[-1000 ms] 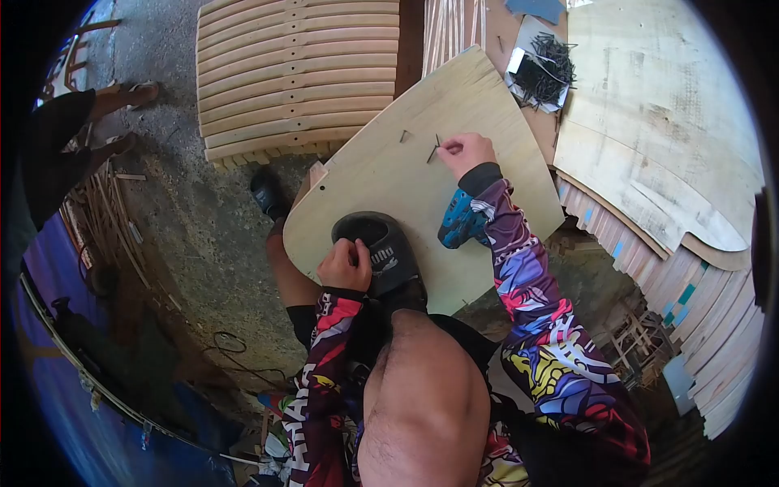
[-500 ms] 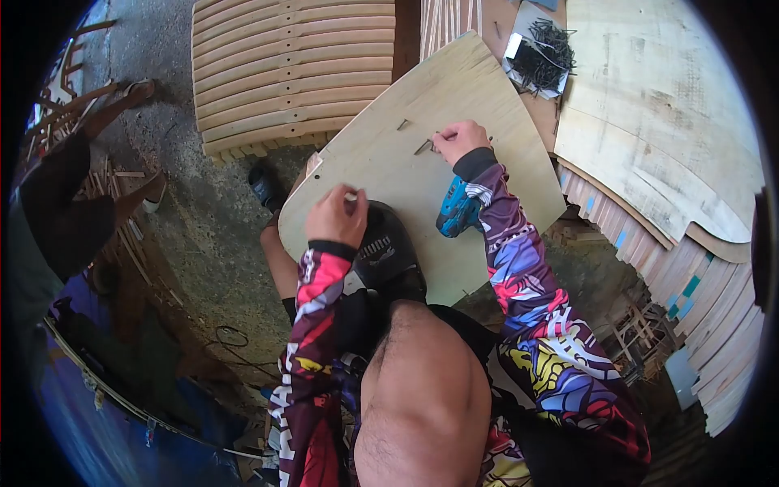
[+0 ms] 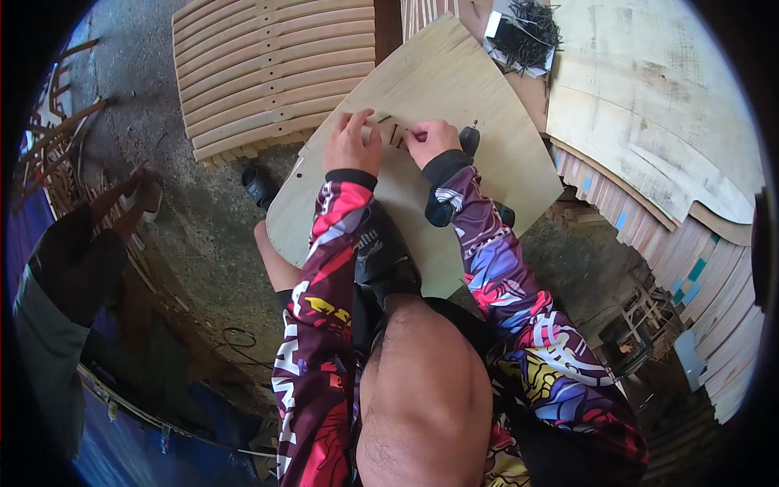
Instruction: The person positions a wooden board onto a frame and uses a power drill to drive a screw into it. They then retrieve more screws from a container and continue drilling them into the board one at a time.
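Note:
A curved plywood panel lies across my lap, and my foot in a black sandal rests on its near part. Several dark screws lie on the panel between my hands. My left hand rests on the panel just left of them with its fingers spread. Just right of them, my right hand has its fingers curled and pinches one of the screws. A teal and black drill lies on the panel, mostly hidden under my right forearm.
An open box of dark screws sits at the far edge. Stacked curved wooden slats lie on the concrete floor behind the panel. More plywood sheets and slats fill the right. Another person stands at the left.
My left hand left the sandal and moved up the panel to the screws. My right hand stayed by the screws, and the view shifted slightly. The person at the left moved nearer.

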Available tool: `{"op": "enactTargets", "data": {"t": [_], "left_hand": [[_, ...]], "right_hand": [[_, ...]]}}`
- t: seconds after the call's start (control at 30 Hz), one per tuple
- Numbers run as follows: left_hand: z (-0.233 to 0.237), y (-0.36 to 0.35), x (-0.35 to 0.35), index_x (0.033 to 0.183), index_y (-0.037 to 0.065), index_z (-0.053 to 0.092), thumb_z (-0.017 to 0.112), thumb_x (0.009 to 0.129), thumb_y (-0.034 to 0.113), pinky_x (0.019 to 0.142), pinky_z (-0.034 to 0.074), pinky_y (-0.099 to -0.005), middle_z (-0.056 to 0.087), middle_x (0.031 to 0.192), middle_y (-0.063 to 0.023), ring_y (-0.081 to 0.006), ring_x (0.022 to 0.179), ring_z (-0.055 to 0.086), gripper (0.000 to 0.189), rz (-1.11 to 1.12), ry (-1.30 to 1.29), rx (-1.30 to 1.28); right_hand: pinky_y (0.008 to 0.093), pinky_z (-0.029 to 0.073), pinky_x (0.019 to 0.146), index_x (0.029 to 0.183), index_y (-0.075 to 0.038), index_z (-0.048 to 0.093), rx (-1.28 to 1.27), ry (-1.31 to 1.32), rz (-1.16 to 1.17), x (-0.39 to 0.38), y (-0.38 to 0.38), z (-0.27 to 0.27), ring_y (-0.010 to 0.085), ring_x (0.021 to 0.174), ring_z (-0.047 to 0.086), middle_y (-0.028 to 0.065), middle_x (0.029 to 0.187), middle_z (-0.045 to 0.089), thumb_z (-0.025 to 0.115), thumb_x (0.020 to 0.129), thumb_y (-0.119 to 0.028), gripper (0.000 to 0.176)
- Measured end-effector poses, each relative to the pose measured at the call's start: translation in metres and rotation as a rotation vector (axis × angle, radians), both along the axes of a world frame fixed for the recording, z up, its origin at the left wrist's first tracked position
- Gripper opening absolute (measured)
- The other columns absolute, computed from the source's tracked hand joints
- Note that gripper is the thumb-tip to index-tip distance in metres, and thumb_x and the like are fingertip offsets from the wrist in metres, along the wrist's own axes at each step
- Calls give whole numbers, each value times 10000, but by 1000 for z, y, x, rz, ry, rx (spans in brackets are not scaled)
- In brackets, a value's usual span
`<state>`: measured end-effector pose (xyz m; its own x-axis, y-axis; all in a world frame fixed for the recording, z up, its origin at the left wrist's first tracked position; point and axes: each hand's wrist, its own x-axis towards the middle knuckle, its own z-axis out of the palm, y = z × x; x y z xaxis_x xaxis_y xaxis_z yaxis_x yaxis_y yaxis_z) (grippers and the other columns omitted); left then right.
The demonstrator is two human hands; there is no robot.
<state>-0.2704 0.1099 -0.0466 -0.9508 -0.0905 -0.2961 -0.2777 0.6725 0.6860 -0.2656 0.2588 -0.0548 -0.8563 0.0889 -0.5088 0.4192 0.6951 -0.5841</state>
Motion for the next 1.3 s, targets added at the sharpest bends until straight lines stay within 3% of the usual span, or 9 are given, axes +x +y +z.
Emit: {"op": "enactTargets", "data": {"t": [0.1, 0.2, 0.43, 0.67, 0.7, 0.8, 0.9, 1.2, 1.3], "left_hand": [[-5, -1, -13, 893, 140, 657, 631, 750, 188, 685, 478, -361, 602, 911, -48, -266, 795, 603, 152, -129, 37, -45], [-11, 0, -18, 820, 105, 677, 646, 736, 166, 616, 472, -334, 608, 825, -65, -244, 645, 602, 108, -148, 76, -72], [-11, -4, -13, 785, 68, 639, 648, 738, 118, 584, 459, -324, 584, 780, -82, -230, 603, 591, 69, -179, 162, -28], [10, 35, -55, 871, 36, 640, 625, 782, 137, 547, 468, -285, 652, 884, -101, -169, 601, 625, 136, -249, -89, 93], [12, 50, -62, 871, 36, 640, 625, 782, 137, 547, 468, -285, 652, 884, -101, -169, 601, 625, 136, -274, -82, 99], [21, 87, -75, 1091, -22, 561, 534, 884, 177, 560, 467, -223, 657, 975, -87, -118, 661, 612, 288, -167, -183, 718], [32, 91, -66, 1109, -21, 546, 502, 901, 163, 566, 467, -225, 656, 972, -91, -123, 670, 613, 281, -243, -228, 791], [63, -18, 43, 983, -34, 567, 527, 892, 109, 605, 466, -209, 634, 825, -88, -103, 655, 580, 175, 83, -347, 605], [68, -56, 69, 967, -27, 579, 534, 889, 112, 584, 447, -189, 636, 797, -77, -86, 641, 574, 166, 97, -316, 482]], "right_hand": [[377, 493, 624, 716, -3, 649, -30, 23, -26, 2, -2, 1, 331, 641, 617, 168, 668, 623, 628, 737, -214, 213], [373, 491, 620, 736, -5, 645, -63, 46, -20, 5, 0, 0, 329, 643, 617, 166, 676, 625, 624, 745, -205, 202], [328, 497, 608, 757, -12, 647, -192, 118, -136, 9, 5, 8, 286, 644, 635, 152, 677, 632, 609, 757, -163, 156], [196, 447, 534, 897, 42, 614, -486, 61, -504, 19, 61, 54, 68, 572, 548, 50, 740, 630, 582, 849, -126, 178], [196, 447, 534, 897, 42, 614, -479, 75, -525, 18, 70, 61, 68, 572, 548, 50, 740, 630, 582, 849, -126, 178], [216, 457, 533, 875, 39, 625, -527, 82, -625, 19, 87, 75, 103, 581, 587, 74, 729, 640, 599, 823, -146, 194], [221, 458, 530, 873, 37, 627, -507, 136, -619, 15, 97, 68, 101, 582, 586, 74, 731, 641, 599, 819, -134, 182], [258, 474, 532, 837, -24, 650, -325, 300, -458, -41, 136, -25, 140, 600, 618, 67, 732, 657, 625, 764, -130, 131], [309, 495, 607, 842, -118, 674, 16, 509, -265, -90, 143, -24, 234, 653, 630, 108, 736, 648, 600, 743, -110, 124]]}}
